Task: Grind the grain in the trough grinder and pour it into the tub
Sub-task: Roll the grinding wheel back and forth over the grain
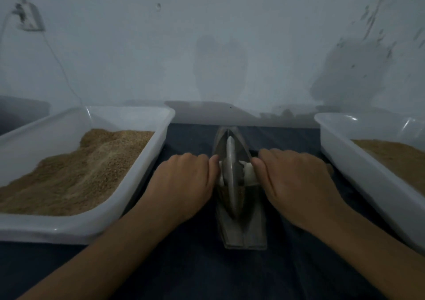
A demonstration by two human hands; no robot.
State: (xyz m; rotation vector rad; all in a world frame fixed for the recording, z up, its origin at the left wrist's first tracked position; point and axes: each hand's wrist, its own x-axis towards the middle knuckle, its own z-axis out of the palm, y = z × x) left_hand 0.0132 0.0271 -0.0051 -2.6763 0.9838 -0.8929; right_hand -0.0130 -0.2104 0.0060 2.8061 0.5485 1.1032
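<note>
This looks like a small, plain back room used for hand-processing grain, closer to a home workshop than a fitted kitchen. Beyond the two grips stands a bare pale wall (230, 46), stained and scuffed, with a wall socket (28, 18) high to the left and a thin cable (57, 63) hanging from it. The surface (195, 265) under the grips is covered in dark cloth. A white plastic tub (128, 180) heaped with brown grain sits left of the left grip, and a second tub (345, 152) right of the right grip (both holding bulk quantities). Between the grips stands a metal trough grinder (232, 198).
</note>
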